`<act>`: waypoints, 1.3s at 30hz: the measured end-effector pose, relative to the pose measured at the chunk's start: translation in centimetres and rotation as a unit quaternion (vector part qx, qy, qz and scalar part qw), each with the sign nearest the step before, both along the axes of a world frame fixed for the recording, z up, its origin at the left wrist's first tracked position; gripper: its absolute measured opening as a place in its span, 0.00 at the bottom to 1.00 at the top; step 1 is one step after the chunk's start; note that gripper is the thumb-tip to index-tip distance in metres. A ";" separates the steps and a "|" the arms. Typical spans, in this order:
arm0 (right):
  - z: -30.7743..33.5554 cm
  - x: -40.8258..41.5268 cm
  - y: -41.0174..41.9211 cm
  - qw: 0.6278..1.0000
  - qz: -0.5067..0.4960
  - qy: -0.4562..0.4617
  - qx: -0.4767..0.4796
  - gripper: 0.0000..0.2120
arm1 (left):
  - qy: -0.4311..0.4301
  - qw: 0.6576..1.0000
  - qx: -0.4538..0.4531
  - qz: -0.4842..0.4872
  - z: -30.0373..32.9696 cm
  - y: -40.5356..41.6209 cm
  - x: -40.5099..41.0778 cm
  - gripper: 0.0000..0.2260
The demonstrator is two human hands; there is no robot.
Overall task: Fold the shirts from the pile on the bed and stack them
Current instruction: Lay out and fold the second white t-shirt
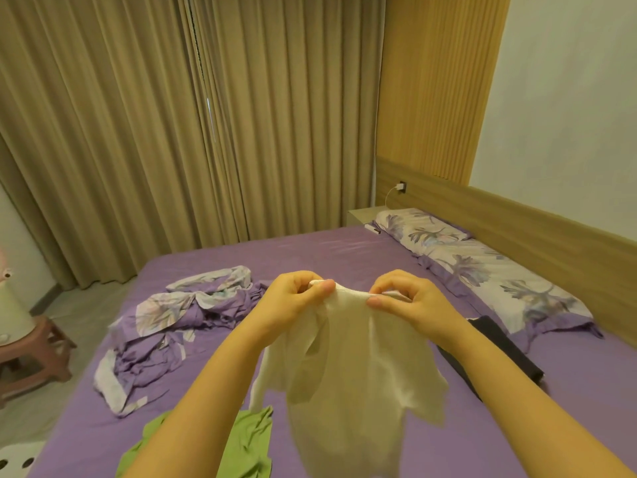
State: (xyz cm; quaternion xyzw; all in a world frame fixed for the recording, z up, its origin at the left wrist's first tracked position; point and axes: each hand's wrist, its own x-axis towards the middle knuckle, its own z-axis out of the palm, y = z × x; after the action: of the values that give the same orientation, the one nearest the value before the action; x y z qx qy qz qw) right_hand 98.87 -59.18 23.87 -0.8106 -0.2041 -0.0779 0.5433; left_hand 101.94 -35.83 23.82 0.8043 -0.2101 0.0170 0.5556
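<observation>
A white shirt (358, 367) hangs in the air above the purple bed (344, 250). My left hand (293, 301) pinches its top edge on the left. My right hand (410, 301) pinches the same edge on the right, a short way apart. The shirt's body and sleeves droop down between my forearms. A green shirt (248, 443) lies crumpled on the bed below, partly hidden by my left arm. A dark folded garment (496, 346) lies flat on the bed at the right, behind my right forearm.
A crumpled purple floral blanket (162, 326) lies on the bed's left half. Floral pillows (482, 267) line the wooden headboard at the right. A brown stool (34, 353) stands on the floor at the left. Curtains hang behind the bed.
</observation>
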 end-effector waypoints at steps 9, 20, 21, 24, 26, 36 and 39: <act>0.2 1.4 -2.7 0.998 0.047 0.048 -0.013 0.07 | -0.002 0.999 0.049 0.007 -0.4 -3.2 -0.9 0.19; -3.2 1.7 -4.4 0.985 0.151 0.074 0.029 0.05 | -0.012 0.983 0.174 0.053 2.2 -7.1 -3.1 0.17; -3.0 1.8 -4.9 0.987 0.150 0.058 0.033 0.06 | -0.013 0.981 0.181 0.075 2.2 -7.2 -3.4 0.17; -2.6 2.0 -7.0 0.989 0.147 0.027 0.021 0.07 | -0.006 0.970 0.192 0.146 2.2 -6.9 -4.6 0.15; -2.6 2.6 -8.7 0.992 0.129 0.016 0.002 0.05 | -0.009 0.959 0.194 0.206 2.2 -6.1 -5.5 0.14; -1.8 4.4 -17.3 0.986 0.137 0.090 0.041 0.13 | 0.031 0.901 0.189 0.390 0.0 -6.4 -8.4 0.27; -4.6 5.2 -18.8 0.980 0.133 0.150 0.010 0.23 | 0.080 0.913 0.189 0.352 -2.0 -7.2 -7.7 0.28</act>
State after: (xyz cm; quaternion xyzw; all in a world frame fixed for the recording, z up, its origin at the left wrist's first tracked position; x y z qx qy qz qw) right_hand 104.03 -77.99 19.31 -0.7730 -0.2255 0.1156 0.5816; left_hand 94.20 -43.07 21.80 0.9148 0.1324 0.1075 0.3661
